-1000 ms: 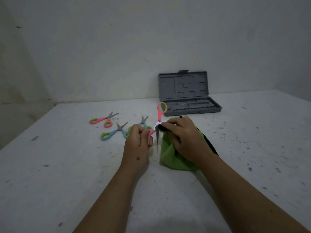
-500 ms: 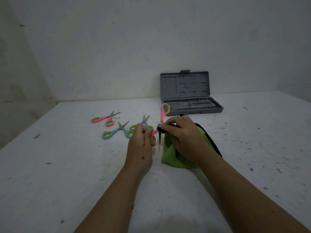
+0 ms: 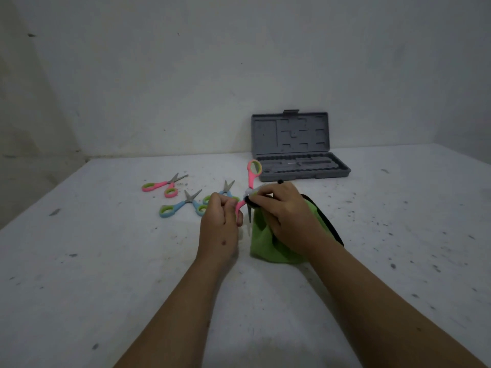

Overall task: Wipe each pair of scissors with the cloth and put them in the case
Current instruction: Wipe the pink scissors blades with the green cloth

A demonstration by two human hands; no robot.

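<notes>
My left hand [image 3: 221,224] grips the lower pink handle of an opened pair of pink scissors [image 3: 252,174], whose other handle loop sticks up and whose one bare blade points down. My right hand [image 3: 285,211] holds the green cloth [image 3: 268,243] with its black edge and pinches it around the scissors near the pivot. Three more pairs lie on the table to the left: a pink pair [image 3: 163,185], a blue pair [image 3: 183,205] and another blue pair [image 3: 226,191] partly hidden behind my left hand. The grey case [image 3: 297,147] stands open at the back.
The white table [image 3: 106,261] is speckled with dark marks. A bare wall rises just behind the case. The table's left edge runs diagonally at the far left.
The hands and scissors have stayed almost in place. My right hand's fingers with the cloth have shifted slightly along the blade near the pivot.
</notes>
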